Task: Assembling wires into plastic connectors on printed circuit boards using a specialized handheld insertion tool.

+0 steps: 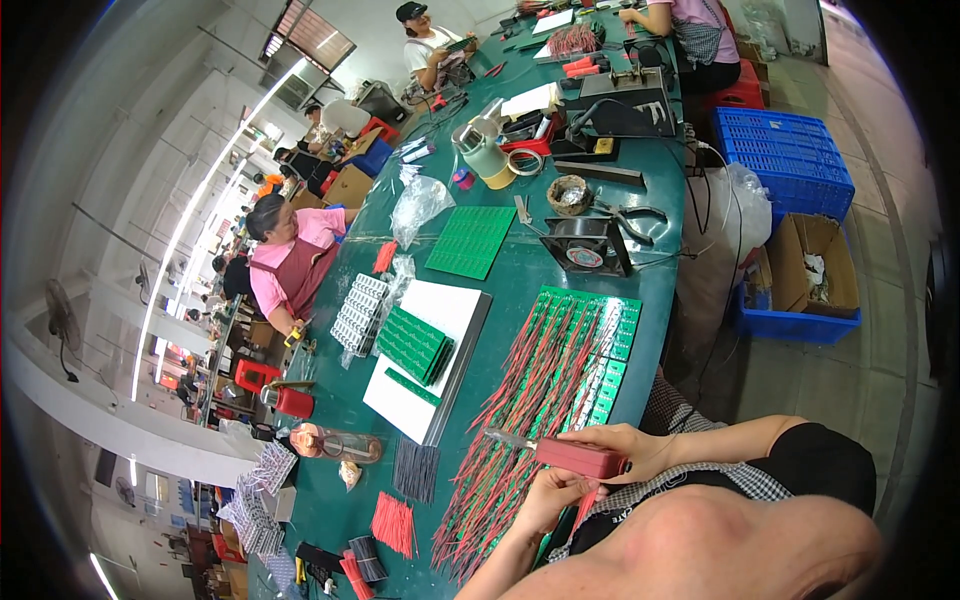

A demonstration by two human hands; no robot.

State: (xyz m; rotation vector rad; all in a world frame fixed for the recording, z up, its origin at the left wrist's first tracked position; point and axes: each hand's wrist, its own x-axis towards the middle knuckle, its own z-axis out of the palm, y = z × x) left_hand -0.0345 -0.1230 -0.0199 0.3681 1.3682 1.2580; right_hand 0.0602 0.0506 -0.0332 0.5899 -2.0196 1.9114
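Note:
My right hand [630, 448] is wrapped round a red, box-shaped hand tool [582, 459] with a narrow pale metal tip, which points left over the boards. Just below it, the fingers of my left hand [553, 494] are pinched together, and thin red wires [588, 506] show at the fingertips. Under the tool tip lies a panel of green circuit boards [625, 315], covered with many red and dark wires [520, 375]. The wires trail toward the near side of the table. Part of the panel is hidden by my hands and forearm.
On the green table [400, 260] are stacked green boards [412, 345] on a white sheet, a bare green panel [472, 243], a small fan [585, 250], pliers [632, 220], and red wire bundles [394, 524]. Blue crates [785, 160] stand at right. Co-workers sit around the table.

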